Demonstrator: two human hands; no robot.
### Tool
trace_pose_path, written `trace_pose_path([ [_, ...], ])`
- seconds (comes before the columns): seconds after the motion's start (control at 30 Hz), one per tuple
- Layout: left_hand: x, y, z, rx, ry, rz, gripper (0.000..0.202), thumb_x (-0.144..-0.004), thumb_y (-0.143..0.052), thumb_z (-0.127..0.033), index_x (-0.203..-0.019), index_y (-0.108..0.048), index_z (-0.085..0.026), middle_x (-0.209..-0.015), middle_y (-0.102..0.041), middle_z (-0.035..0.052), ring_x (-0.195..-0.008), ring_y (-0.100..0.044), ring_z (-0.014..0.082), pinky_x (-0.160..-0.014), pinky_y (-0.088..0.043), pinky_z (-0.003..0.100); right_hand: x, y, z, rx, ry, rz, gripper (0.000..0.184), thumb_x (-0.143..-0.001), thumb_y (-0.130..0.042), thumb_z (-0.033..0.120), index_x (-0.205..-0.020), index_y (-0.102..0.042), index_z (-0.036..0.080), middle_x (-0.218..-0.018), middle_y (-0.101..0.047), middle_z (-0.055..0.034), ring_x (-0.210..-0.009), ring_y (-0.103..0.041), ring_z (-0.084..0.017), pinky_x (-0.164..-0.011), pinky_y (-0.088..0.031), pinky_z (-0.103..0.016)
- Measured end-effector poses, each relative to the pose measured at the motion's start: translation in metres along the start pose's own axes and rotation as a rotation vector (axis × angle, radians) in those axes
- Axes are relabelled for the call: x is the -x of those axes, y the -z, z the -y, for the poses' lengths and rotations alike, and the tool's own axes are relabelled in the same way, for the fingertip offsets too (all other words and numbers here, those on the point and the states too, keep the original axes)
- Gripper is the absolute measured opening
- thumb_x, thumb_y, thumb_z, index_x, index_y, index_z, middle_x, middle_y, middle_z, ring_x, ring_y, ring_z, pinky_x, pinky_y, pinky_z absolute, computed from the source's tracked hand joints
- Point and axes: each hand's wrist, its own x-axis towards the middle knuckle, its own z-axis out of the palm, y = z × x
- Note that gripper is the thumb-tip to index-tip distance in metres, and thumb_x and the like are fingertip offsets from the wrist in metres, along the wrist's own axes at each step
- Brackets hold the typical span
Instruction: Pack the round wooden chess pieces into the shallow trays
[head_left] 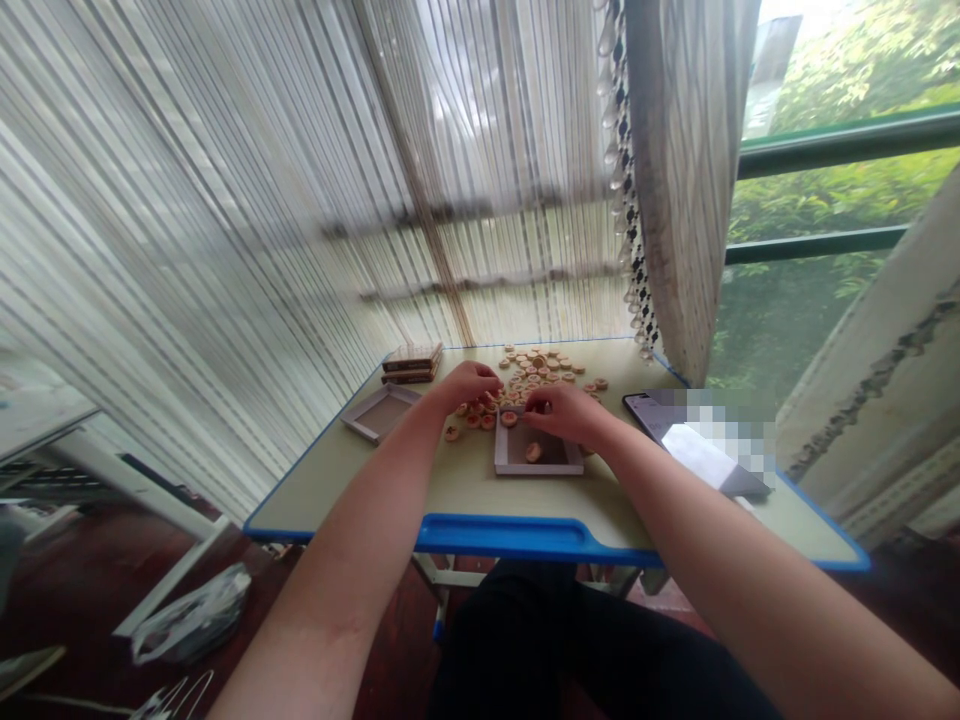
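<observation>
Many round wooden Chinese chess pieces lie in a loose heap on the pale table. At the heap's left side my left hand is closed, thumb and fingers pinched at what looks like one of the pieces. My right hand reaches over a shallow light-coloured box, its fingers curled together near the far rim; what they hold, if anything, is hidden. One red-marked piece is at the box's far left corner, just left of my right fingertips. Another piece rests inside the box.
A second shallow box part sits at the table's left, with a folded wooden board behind it. A phone and a white folded object are at the right. The table has a blue front edge. Curtains hang behind.
</observation>
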Motion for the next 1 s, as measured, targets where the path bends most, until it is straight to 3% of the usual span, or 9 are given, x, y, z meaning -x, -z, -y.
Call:
trace_pose_path([
  [0.13, 0.002, -0.001, 0.001, -0.255, -0.079, 0.024, 0.03, -0.068, -0.061, -0.037, -0.081, -0.066, -0.011, -0.052, -0.058, 0.0009, -0.043, -0.049, 0.0088, -0.042, -0.035, 0.02, 0.004, 0.008, 0.005, -0.037, -0.03, 0.16, 0.021, -0.071, -0.058, 0.038, -0.078, -0.069, 0.021, -0.069, -0.065, 0.0, -0.062, -0.054, -0.013, -0.054, -0.036, -0.023],
  [0.23, 0.003, -0.001, 0.0, -0.377, -0.145, -0.013, 0.032, -0.068, -0.059, -0.038, -0.081, -0.068, -0.011, -0.054, -0.06, 0.0016, -0.046, -0.05, 0.0094, -0.045, -0.035, 0.02, 0.007, 0.02, 0.007, -0.08, -0.058, 0.281, 0.02, -0.068, -0.06, 0.035, -0.079, -0.069, 0.021, -0.07, -0.065, 0.0004, -0.065, -0.055, -0.013, -0.055, -0.038, -0.022],
  [0.4, 0.002, -0.004, -0.002, -0.497, -0.24, -0.007, 0.032, -0.067, -0.058, -0.039, -0.078, -0.07, -0.012, -0.063, -0.064, 0.0031, -0.056, -0.054, 0.0115, -0.051, -0.037, 0.021, 0.014, 0.039, 0.009, -0.062, -0.166, 0.458, 0.028, -0.06, -0.066, 0.034, -0.085, -0.068, 0.023, -0.076, -0.064, -0.001, -0.066, -0.056, -0.014, -0.052, -0.039, -0.022],
  [0.53, 0.003, -0.004, -0.003, -0.494, -0.248, 0.044, 0.031, -0.064, -0.059, -0.036, -0.081, -0.071, -0.013, -0.066, -0.065, 0.0026, -0.061, -0.055, 0.0124, -0.055, -0.039, 0.021, 0.016, 0.041, 0.007, -0.025, -0.219, 0.557, 0.036, -0.057, -0.069, 0.041, -0.088, -0.067, 0.022, -0.075, -0.064, -0.0019, -0.063, -0.056, -0.015, -0.05, -0.039, -0.022],
  [0.63, 0.004, -0.002, -0.002, -0.408, -0.228, 0.108, 0.031, -0.064, -0.06, -0.035, -0.083, -0.072, -0.013, -0.069, -0.066, 0.0025, -0.062, -0.054, 0.0119, -0.056, -0.04, 0.022, 0.011, 0.034, 0.005, 0.021, -0.201, 0.522, 0.035, -0.06, -0.067, 0.045, -0.087, -0.068, 0.023, -0.075, -0.064, -0.0018, -0.064, -0.056, -0.015, -0.05, -0.037, -0.022],
  [0.83, 0.006, 0.003, 0.002, -0.223, -0.131, 0.18, 0.028, -0.063, -0.064, -0.031, -0.083, -0.073, -0.013, -0.061, -0.062, 0.0011, -0.052, -0.048, 0.0086, -0.048, -0.036, 0.02, 0.004, 0.019, 0.002, 0.203, -0.133, 0.223, 0.026, -0.07, -0.058, 0.047, -0.073, -0.069, 0.023, -0.068, -0.064, -0.0032, -0.064, -0.056, -0.017, -0.053, -0.035, -0.025],
  [0.9, 0.006, 0.005, 0.002, -0.186, -0.138, 0.212, 0.026, -0.062, -0.065, -0.029, -0.083, -0.073, -0.014, -0.062, -0.063, 0.0011, -0.052, -0.048, 0.0083, -0.048, -0.036, 0.02, 0.005, 0.021, 0.001, 0.147, -0.1, 0.218, 0.024, -0.068, -0.061, 0.045, -0.075, -0.07, 0.024, -0.07, -0.065, -0.003, -0.064, -0.056, -0.017, -0.053, -0.036, -0.025],
  [1.0, 0.005, 0.006, 0.003, -0.183, -0.138, 0.231, 0.024, -0.06, -0.068, -0.028, -0.08, -0.074, -0.015, -0.06, -0.063, 0.0006, -0.052, -0.048, 0.0081, -0.048, -0.036, 0.02, 0.008, 0.025, 0.0, 0.045, -0.053, 0.308, 0.023, -0.062, -0.067, 0.041, -0.079, -0.072, 0.025, -0.073, -0.065, -0.0019, -0.062, -0.056, -0.015, -0.052, -0.037, -0.024],
])
